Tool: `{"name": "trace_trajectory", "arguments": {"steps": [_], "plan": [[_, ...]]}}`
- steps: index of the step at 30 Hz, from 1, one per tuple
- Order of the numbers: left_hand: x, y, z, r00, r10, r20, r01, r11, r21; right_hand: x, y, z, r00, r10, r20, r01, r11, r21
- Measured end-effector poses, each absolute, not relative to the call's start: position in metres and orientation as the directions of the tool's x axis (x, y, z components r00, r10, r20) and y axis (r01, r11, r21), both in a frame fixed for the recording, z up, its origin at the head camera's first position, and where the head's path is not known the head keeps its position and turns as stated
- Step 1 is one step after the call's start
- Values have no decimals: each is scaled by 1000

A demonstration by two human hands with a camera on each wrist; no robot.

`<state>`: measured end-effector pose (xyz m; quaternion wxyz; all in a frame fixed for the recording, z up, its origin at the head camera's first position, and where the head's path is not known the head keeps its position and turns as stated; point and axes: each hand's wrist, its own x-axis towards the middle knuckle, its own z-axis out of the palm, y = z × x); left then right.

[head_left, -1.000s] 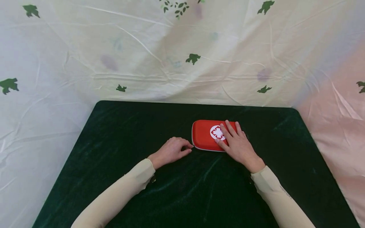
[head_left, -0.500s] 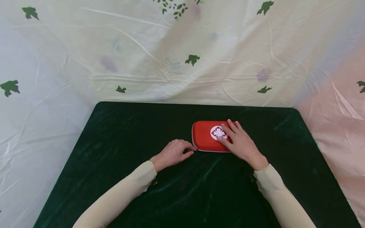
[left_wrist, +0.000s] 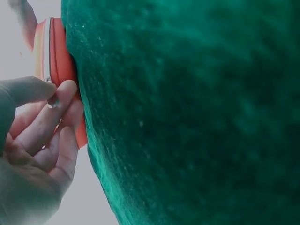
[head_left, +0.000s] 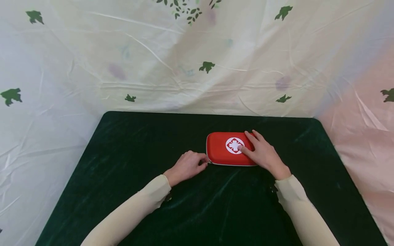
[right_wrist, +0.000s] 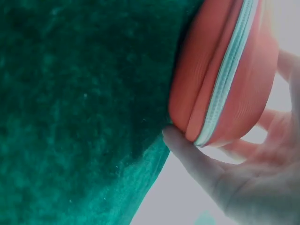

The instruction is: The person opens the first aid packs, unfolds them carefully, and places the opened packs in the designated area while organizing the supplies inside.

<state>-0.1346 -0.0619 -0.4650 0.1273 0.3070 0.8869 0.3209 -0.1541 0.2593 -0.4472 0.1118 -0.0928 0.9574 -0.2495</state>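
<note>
A red zippered first-aid case (head_left: 219, 147) with a white cross emblem (head_left: 235, 146) lies closed on the green cloth. At its near left corner, my left hand (head_left: 187, 165) pinches the small metal zipper pull (left_wrist: 52, 100) between thumb and forefinger. My right hand (head_left: 265, 154) holds the case's right end, its thumb on top beside the emblem and other fingers over the far right part. In the right wrist view, a fingertip (right_wrist: 174, 137) sits low against the end of the case, below the pale zipper (right_wrist: 229, 70). My right hand covers the case's right end in the head view.
Dark green velvety cloth (head_left: 147, 136) covers the table, whose far corners are rounded. Pale fabric (head_left: 172, 68) printed with green birds and leaves hangs right behind the table and along both sides, pinkish on the right.
My right hand has slid right, from lying spread over the emblem to the case's right end, uncovering more of the emblem. My left hand stays at the zipper pull, barely shifted.
</note>
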Motion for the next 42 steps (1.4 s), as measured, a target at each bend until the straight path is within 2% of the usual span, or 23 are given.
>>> {"name": "trace_trajectory", "arguments": {"steps": [11, 23, 34, 42], "plan": [[-140, -68, -461, -846, 532, -32, 376, 639, 671, -134, 271, -440, -964, -220, -149, -101, 823, -559], [-151, -74, -458, -933, 356, 47, 272, 617, 738, -112, 277, -444, -969, -204, -139, -55, 728, -683], [-166, -74, -462, -961, 271, 48, 209, 603, 770, -96, 271, -454, -959, -217, -181, -34, 724, -689], [-177, -70, -462, -975, 219, 47, 172, 598, 782, -85, 262, -457, -960, -235, -149, -66, 712, -699]]}}
